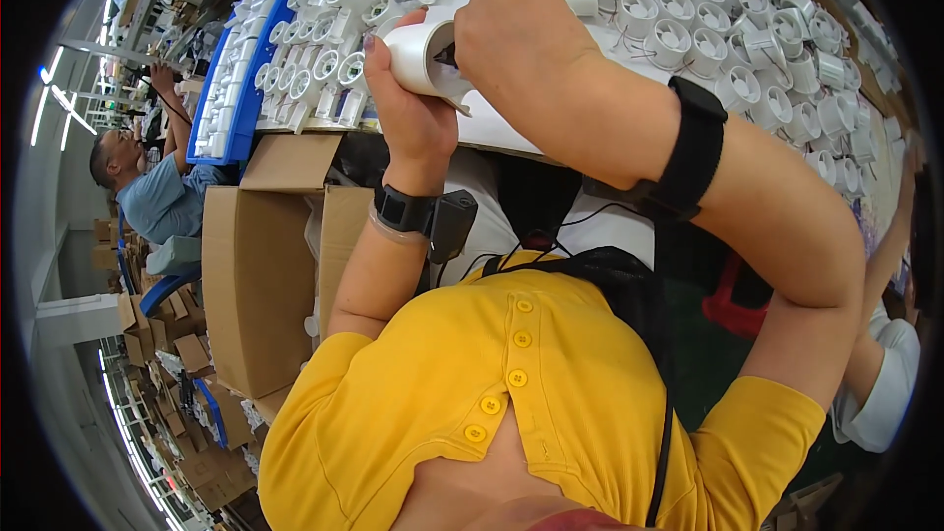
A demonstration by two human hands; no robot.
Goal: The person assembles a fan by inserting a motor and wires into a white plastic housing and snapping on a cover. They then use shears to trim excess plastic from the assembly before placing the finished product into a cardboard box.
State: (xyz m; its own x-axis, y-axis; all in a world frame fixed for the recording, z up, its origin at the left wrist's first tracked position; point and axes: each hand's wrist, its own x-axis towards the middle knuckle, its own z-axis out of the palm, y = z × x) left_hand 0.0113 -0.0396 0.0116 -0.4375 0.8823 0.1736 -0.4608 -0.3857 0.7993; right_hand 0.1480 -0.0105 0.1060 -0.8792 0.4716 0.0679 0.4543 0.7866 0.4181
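Note:
A white plastic cylinder (411,59), hollow and open at its right end, lies in my left hand (418,128), whose fingers and thumb wrap round its outside. My right hand (516,34) is closed at the cylinder's open end, with its knuckles up. Something small and dark (445,55) shows inside the opening; its kind cannot be made out. The fingertips of the right hand are hidden behind the hand itself, so what they grip does not show. Both hands are above the near edge of the worktable, and each wrist wears a black strap.
Many white cylinders with wires (674,34) cover the table's right side. Rows of similar white housings (334,49) stand at left, beside a blue tray (239,128) of white parts. Below is an open cardboard box (258,285). A person in blue (162,187) sits left; another's arm (890,236) shows right.

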